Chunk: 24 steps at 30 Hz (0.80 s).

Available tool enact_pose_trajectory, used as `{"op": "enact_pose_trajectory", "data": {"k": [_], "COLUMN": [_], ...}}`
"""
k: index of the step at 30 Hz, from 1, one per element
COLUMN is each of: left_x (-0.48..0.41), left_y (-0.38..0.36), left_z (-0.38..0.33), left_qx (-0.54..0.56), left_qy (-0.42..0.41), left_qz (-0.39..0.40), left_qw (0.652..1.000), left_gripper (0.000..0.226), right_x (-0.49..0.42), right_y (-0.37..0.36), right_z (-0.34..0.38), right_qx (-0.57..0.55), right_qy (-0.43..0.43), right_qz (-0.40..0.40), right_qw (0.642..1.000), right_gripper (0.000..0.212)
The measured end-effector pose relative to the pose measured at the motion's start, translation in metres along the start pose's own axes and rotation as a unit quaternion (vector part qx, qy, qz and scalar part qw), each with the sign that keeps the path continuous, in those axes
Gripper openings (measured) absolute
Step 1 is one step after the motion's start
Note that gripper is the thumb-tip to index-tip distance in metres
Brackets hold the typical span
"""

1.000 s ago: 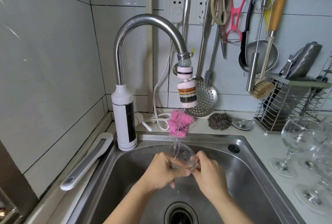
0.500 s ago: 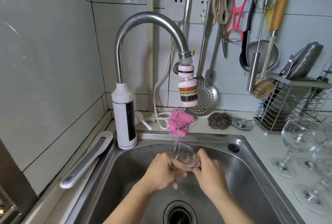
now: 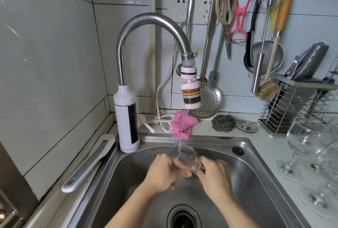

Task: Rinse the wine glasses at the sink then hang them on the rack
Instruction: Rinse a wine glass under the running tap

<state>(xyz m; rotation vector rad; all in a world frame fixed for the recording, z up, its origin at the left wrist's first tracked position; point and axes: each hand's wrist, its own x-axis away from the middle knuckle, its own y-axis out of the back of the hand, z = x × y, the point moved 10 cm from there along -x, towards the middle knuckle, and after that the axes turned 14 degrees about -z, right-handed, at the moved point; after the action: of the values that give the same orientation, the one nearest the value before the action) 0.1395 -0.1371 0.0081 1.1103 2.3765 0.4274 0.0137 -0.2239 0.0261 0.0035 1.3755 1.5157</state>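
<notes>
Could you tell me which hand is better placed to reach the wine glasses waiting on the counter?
Probably the right hand; the clear stemmed wine glasses stand on the white counter, right of the steel sink.

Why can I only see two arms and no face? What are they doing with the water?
The camera sits on the person's head and looks down, so you see only their arms. There is no machine here, just bare hands. The left hand and the right hand both hold one wine glass over the steel sink. A thin stream of water runs onto it from the tap. More wine glasses stand on the counter at the right. A pink cloth and a steel scourer lie behind the sink, and a skimmer hangs on the wall.
</notes>
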Motion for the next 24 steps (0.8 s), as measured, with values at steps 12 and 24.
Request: {"op": "enact_pose_trajectory", "data": {"k": [12, 24], "left_x": [0.003, 0.005], "left_y": [-0.003, -0.01], "left_z": [-0.011, -0.004], "left_qx": [-0.048, 0.013], "left_qy": [-0.022, 0.002], "left_qz": [-0.015, 0.032], "left_qw": [0.999, 0.999], "left_gripper": [0.013, 0.007], "right_x": [0.002, 0.007], "right_y": [-0.006, -0.027], "right_z": [-0.01, -0.017], "right_qx": [0.011, 0.053], "right_qy": [-0.031, -0.046], "right_qz": [0.003, 0.073], "right_qw": [0.999, 0.995], "right_gripper": [0.017, 0.028]}}
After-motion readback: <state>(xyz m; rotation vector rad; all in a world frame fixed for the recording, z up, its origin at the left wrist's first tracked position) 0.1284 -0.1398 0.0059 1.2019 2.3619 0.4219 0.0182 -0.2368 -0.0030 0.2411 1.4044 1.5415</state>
